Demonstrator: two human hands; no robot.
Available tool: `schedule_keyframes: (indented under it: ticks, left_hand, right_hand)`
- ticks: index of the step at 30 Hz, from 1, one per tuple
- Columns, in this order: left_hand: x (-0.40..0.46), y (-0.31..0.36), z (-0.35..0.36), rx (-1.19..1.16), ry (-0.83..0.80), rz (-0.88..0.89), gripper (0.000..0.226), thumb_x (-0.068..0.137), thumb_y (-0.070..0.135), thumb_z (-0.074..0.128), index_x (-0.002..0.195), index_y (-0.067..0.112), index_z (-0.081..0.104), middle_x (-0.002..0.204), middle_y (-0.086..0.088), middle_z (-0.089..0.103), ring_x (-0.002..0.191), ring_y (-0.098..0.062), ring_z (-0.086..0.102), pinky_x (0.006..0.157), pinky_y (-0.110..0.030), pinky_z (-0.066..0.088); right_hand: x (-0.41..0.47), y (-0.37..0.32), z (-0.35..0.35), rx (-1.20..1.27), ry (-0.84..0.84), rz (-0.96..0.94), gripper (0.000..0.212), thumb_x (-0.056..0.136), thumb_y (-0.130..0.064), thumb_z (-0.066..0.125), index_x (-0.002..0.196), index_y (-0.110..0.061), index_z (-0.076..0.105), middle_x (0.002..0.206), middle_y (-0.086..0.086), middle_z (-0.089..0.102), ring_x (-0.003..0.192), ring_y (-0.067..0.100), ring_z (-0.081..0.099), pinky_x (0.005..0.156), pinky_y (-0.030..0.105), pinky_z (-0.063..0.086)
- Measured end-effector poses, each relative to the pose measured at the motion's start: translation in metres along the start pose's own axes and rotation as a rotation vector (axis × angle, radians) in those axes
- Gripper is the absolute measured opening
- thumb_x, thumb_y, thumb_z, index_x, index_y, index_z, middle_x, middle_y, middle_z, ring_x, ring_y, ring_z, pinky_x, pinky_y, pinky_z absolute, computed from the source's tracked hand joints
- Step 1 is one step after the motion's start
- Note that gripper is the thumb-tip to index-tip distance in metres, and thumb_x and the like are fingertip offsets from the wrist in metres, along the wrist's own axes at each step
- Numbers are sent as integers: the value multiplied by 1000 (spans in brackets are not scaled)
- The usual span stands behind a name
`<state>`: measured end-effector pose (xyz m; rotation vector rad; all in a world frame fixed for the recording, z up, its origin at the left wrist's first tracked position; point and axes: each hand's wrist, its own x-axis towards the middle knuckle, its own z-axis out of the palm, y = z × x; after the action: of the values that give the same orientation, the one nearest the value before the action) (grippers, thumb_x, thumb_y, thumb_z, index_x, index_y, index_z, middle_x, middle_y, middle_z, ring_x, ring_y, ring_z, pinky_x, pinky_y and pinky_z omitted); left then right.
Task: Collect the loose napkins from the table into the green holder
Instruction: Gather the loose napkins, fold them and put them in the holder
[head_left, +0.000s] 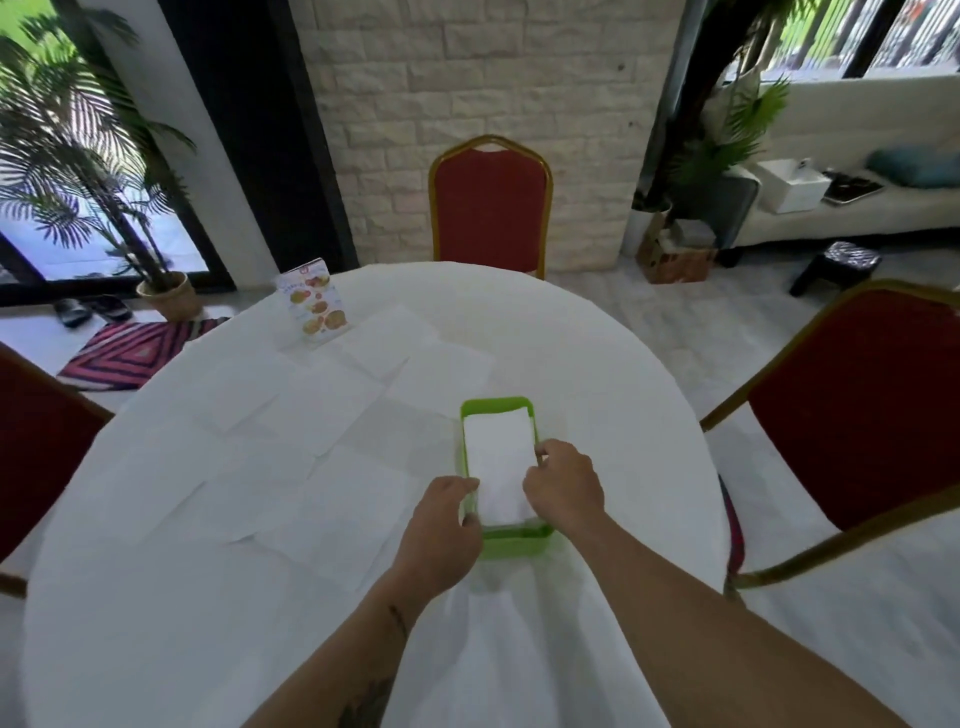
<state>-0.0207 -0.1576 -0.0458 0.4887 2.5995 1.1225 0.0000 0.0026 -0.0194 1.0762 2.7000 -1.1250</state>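
A round white-clothed desk (597, 364) is filling a room with red chairs (491, 208) and palms. Both hands are curling around the green holder (496, 405): left hand (441, 530) gripping its rim, right hand (563, 486) pinching the napkin stack (498, 457) inside. Loose napkins (322, 410) are lying left.

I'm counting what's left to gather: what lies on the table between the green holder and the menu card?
Loose napkins lie flat on the cloth between the green holder and the menu card, seen in the head view.
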Motion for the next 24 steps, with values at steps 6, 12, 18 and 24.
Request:
schedule_keyframes:
  ticks: [6, 12, 18, 24]
  left_hand:
    - [0, -2, 1, -5, 56, -13, 34, 87, 8, 52, 118, 21, 61, 121, 7, 54, 107, -13, 55, 96, -30, 47]
    - [0, -14, -9, -21, 161, -4, 36, 87, 4, 49, 114, 23, 62, 115, 9, 57, 102, -9, 56, 90, -23, 46]
    - [-5, -56, -27, 121, 203, -135, 42, 84, 13, 53, 124, 22, 56, 130, 0, 51, 120, -23, 49, 100, -39, 43]
    - [-30, -103, -47, 499, -167, -245, 72, 90, 35, 46, 151, 28, 9, 162, -5, -3, 148, -27, -5, 118, -53, 5]
  right_hand:
    - [5, 2, -3, -173, -58, -185, 43, 90, -19, 51, 133, -17, 49, 112, 9, 66, 105, 31, 60, 80, 36, 48]
    - [2, -3, 0, -338, 79, -312, 52, 91, -25, 53, 141, -17, 41, 126, 7, 53, 113, 27, 51, 92, 37, 43]
    - [-15, -9, 20, -533, -28, -394, 37, 87, -29, 46, 120, -21, 59, 123, 3, 52, 110, 25, 45, 92, 38, 37]
    - [-42, -41, 39, -349, -24, -462, 38, 89, -24, 48, 126, -21, 59, 126, 2, 53, 116, 24, 47, 97, 38, 40]
